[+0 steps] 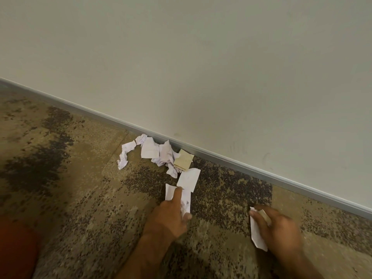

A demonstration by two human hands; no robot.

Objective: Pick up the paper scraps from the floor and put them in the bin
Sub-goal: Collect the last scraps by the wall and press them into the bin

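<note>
Several white paper scraps point(153, 152) lie crumpled in a heap on the carpet against the skirting, with a tan folded piece point(183, 159) among them and a flat white sheet point(188, 179) just below. My left hand point(170, 215) grips a white scrap point(186, 198) between thumb and fingers, index finger stretched over it. My right hand point(278, 225), blurred, holds a white folded scrap point(256, 232) together with a small tan piece. No bin is in view.
A mottled brown and tan carpet point(80, 188) covers the floor. A plain pale wall point(221, 67) with a grey metal skirting strip point(231, 159) runs diagonally behind the scraps. Something red-orange point(16, 248) fills the bottom left corner.
</note>
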